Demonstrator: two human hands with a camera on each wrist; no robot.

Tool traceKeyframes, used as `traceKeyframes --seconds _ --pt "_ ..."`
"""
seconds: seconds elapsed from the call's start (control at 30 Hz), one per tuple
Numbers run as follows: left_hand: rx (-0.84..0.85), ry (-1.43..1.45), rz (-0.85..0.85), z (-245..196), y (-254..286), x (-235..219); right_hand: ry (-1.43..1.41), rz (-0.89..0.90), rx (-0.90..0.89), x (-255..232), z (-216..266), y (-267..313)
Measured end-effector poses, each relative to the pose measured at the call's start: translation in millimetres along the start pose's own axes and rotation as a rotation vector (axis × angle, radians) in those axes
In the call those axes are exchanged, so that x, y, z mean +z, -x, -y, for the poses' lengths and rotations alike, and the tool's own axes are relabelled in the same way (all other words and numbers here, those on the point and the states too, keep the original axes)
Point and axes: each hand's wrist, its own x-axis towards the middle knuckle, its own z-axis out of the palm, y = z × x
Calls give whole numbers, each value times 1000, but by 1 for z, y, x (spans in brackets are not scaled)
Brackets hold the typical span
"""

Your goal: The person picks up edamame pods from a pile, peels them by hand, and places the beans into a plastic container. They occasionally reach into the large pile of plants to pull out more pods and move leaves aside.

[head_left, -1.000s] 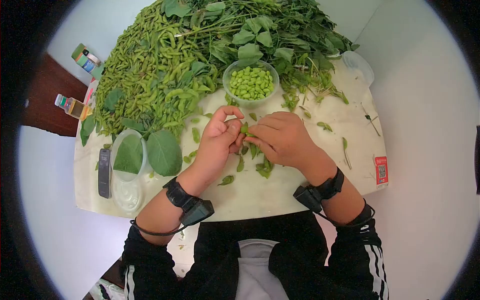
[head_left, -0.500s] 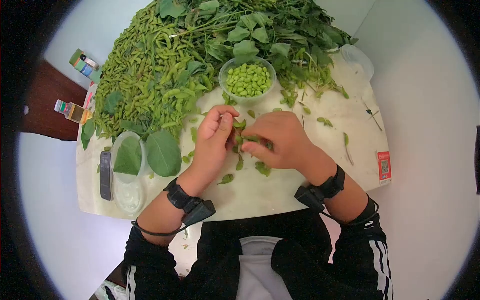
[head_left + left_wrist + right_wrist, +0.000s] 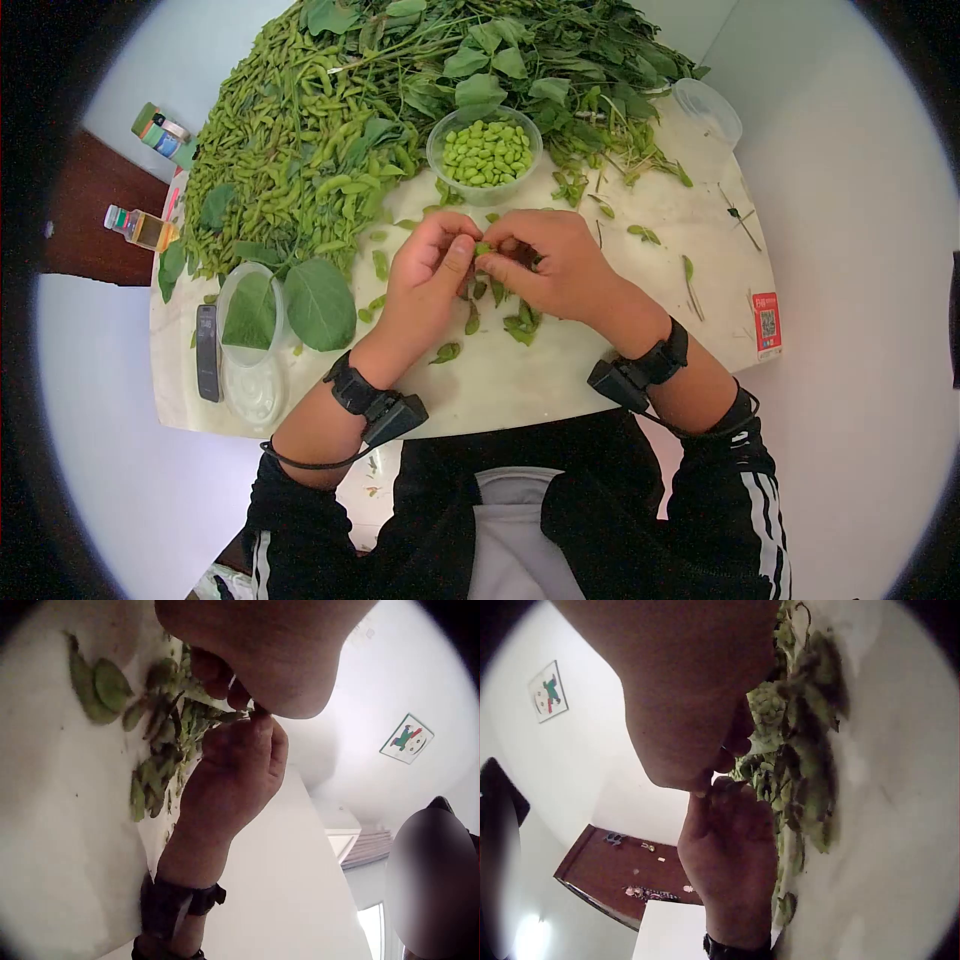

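Observation:
In the head view a green soybean pod point(image 3: 483, 248) is between the two hands, over the near middle of the table. My left hand point(image 3: 425, 275) pinches it from the left with thumb and curled forefinger. From the other side my right hand point(image 3: 556, 262) grips it with thumb and fingertips. Both wrist views show the fingertips meeting, the pod mostly hidden behind them. Loose pods and husks point(image 3: 521, 322) lie on the table below the hands. Just beyond, shelled green beans point(image 3: 487, 153) fill much of a clear plastic bowl point(image 3: 492, 194).
A large heap of pods point(image 3: 300, 150) covers the back left, with leafy stalks point(image 3: 590, 60) behind. On the left are a clear tub point(image 3: 280, 310) holding a leaf, a lid point(image 3: 253, 393), a phone point(image 3: 207, 352) and a bottle point(image 3: 140, 228). Another clear container point(image 3: 708, 112) sits back right.
Half a second ago the hands were apart with the right one blurred over husks; now their fingertips meet around a pod. A second ago they also met around a pod.

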Motion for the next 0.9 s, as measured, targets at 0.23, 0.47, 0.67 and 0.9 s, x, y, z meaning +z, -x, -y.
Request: traceKeyframes --seconds 0.23,0.47,0.67,0.9 --pt "-57 -52 -17 -2 -1 -1 -14 -23 -11 1 -2 -1" --pt "-52 18 -18 2 -4 -1 -46 43 128 3 -2 -2" --pt "-56 28 -53 0 -4 1 -152 -33 248 7 -4 -2" --pt "-8 -10 -45 0 -4 -1 -179 -23 235 4 -2 -2"
